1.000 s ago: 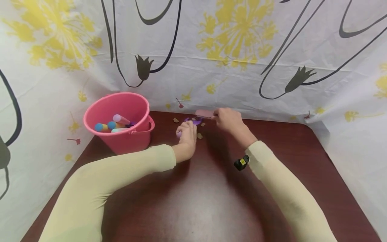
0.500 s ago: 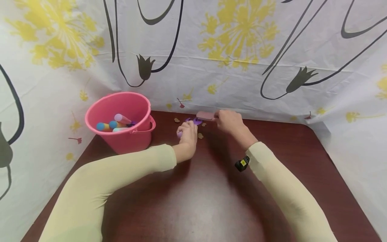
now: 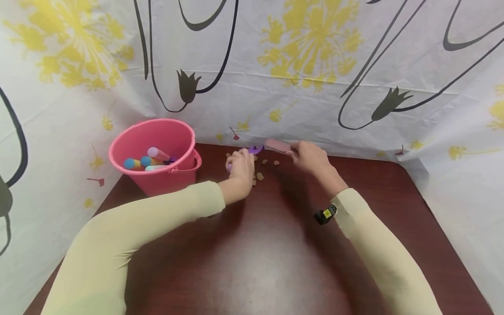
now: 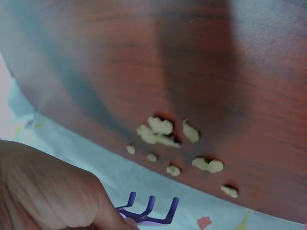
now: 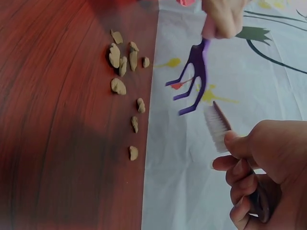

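My left hand (image 3: 241, 168) grips the lilac handle of a purple hand rake (image 5: 200, 72). Its three prongs stand above the table's back edge, beside the cloth. A pink brush (image 3: 278, 145) with white bristles is held by its handle in my right hand (image 3: 311, 156), thumb laid along it. In the right wrist view the bristles (image 5: 217, 127) face the rake's prongs, with a small gap between. Several small tan lumps (image 4: 160, 125) lie on the table near its back edge, some bunched together, others in a loose row. The left hand hides part of them in the head view.
A pink bucket (image 3: 169, 181) stands at the back left of the dark red-brown table (image 3: 260, 258), with several coloured handles (image 3: 158, 154) inside it. A white patterned cloth (image 3: 244, 100) hangs along the back and both sides. A small black device (image 3: 325, 214) sits by the right sleeve.
The brush has moved right, away from the rake. My left hand and the rake have shifted slightly toward the back. More tan lumps show beside the left hand now.
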Tool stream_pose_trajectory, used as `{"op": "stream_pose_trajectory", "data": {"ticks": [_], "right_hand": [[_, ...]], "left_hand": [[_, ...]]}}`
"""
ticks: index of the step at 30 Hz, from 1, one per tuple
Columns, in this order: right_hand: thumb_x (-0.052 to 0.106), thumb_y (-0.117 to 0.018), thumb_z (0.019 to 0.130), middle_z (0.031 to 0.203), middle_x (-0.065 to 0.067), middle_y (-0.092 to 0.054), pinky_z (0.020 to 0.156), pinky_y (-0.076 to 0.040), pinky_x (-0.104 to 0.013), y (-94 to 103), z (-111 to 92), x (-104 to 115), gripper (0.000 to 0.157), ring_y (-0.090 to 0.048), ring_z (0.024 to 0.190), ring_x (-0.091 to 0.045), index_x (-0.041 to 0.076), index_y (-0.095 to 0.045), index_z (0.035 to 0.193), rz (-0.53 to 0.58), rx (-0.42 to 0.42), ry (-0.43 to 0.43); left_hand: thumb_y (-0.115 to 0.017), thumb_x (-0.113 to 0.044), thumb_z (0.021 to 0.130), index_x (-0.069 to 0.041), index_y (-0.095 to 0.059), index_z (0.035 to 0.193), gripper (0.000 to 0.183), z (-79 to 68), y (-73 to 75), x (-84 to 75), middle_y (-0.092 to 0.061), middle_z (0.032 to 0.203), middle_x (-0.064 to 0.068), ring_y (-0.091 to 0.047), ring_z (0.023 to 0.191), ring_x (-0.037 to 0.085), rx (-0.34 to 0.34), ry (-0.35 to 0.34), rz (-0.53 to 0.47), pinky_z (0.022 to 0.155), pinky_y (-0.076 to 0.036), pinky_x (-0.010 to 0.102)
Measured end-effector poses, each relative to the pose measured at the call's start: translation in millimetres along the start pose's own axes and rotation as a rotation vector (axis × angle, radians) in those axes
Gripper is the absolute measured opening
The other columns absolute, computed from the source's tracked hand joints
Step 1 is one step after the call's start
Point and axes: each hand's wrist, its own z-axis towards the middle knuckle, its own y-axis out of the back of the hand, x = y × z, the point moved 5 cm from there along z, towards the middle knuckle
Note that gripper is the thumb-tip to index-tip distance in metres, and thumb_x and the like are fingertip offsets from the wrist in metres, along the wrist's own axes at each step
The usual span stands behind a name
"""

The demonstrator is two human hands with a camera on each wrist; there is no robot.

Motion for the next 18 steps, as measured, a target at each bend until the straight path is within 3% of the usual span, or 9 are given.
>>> {"op": "stream_pose_trajectory", "data": {"ticks": [5, 11, 18], "right_hand": [[0.033, -0.060, 0.103, 0.068, -0.006, -0.049, 0.057, -0.040, -0.045, -1.5, -7.3, -11.6, 0.032, -0.052, 0.066, -0.028, 0.012, -0.055, 0.080, 0.016, 0.001, -0.006], [0.033, -0.060, 0.103, 0.066, -0.006, -0.046, 0.057, -0.039, -0.044, -4.4, -13.4, -20.3, 0.034, -0.051, 0.066, -0.029, 0.011, -0.052, 0.079, 0.029, 0.010, -0.016], [0.032, -0.060, 0.103, 0.063, -0.005, -0.042, 0.053, -0.036, -0.041, -3.6, -17.5, -23.6, 0.036, -0.048, 0.062, -0.027, 0.011, -0.050, 0.077, 0.037, 0.002, -0.009]], "left_hand": [[-0.043, -0.009, 0.093, -0.004, -0.050, 0.119, 0.027, -0.2, 3.2, 16.5, -0.045, 0.104, 0.014, -0.040, 0.066, 0.018, 0.009, 0.017, -0.058, 0.053, -0.043, 0.023], [-0.047, -0.016, 0.098, -0.001, -0.049, 0.122, 0.029, -4.9, 4.0, 40.0, -0.046, 0.107, 0.015, -0.045, 0.071, 0.022, -0.014, 0.030, -0.129, 0.049, -0.039, 0.028], [-0.048, 0.000, 0.087, 0.002, -0.046, 0.118, 0.031, -12.5, 15.7, 89.3, -0.046, 0.103, 0.016, -0.044, 0.071, 0.020, -0.038, 0.056, -0.147, 0.052, -0.039, 0.027]]}}
